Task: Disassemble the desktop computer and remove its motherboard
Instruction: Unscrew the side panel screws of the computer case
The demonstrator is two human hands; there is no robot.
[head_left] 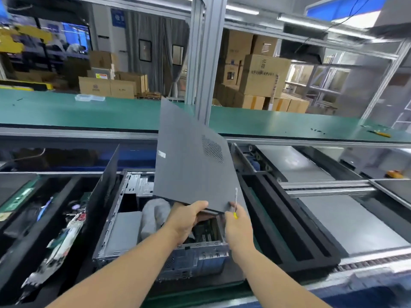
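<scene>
Item 1. Flat dark-grey sheet-metal side panel (195, 170) with a perforated vent patch: lifted clear of the case and tilted up, far edge toward 12 o'clock. The left hand (189, 218) grips its near edge, thumb on top and fingers curled beneath. The right hand (236, 223) pinches the same edge at 3 o'clock of the left while also holding a slim screwdriver with a yellow handle (235, 203) against the panel face, shaft pointing up. Judgement: two hands are used because the sheet is broad and would swing; the tool is kept in hand for the screws to come.

Item 2. Open grey steel desktop computer case (160, 241), lying on its side directly below the hands, at 6 o'clock of the panel. Contents visible: a grey metal box at the left, a crumpled pale plastic bag in the middle, dark boards or cards under the hands. The motherboard cannot be made out clearly; judged still inside, so the task is at an early stage.

Item 3. Black foam-lined tray (29, 252) at 9 o'clock of the case: holds loose cables and circuit boards, one in a pale wrapper.

Item 4. Black foam frame (289, 218) at 3 o'clock of the case: contents not discernible.

Item 5. Green bench mat (89, 112) at 12 o'clock: a clear plastic tray (89, 97) rests on it.
</scene>
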